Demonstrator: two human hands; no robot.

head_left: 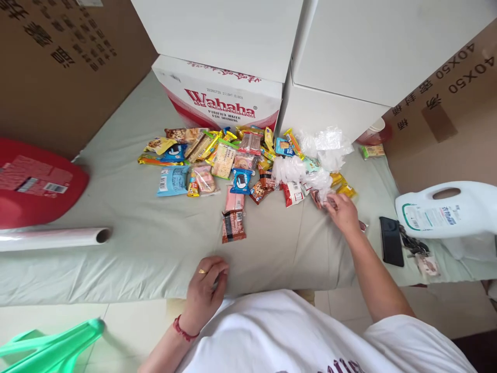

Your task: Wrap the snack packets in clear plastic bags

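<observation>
A heap of wrapped snack packets (224, 160) lies across the cloth. My right hand (344, 211) is at the heap's right end, its fingertips pinched at the edge of a small dark red snack packet (317, 199). Crumpled clear plastic bags (289, 170) lie just beyond those fingers, and yellow packets (345, 187) are beside them. Near the front edge rests my left hand (207, 284), fingers curled in and nothing visible in them. A brown packet (233, 226) and a pink packet (234, 199) stick out from the heap toward me.
Behind the heap stand a Wahaba-style water carton (221, 101) and white boxes (334, 98). A red container (39, 181) and a white roll (54, 238) lie left. At right are a phone (391, 241), keys (414, 242) and a white detergent bottle (446, 212). A green plastic object (54, 344) stands below.
</observation>
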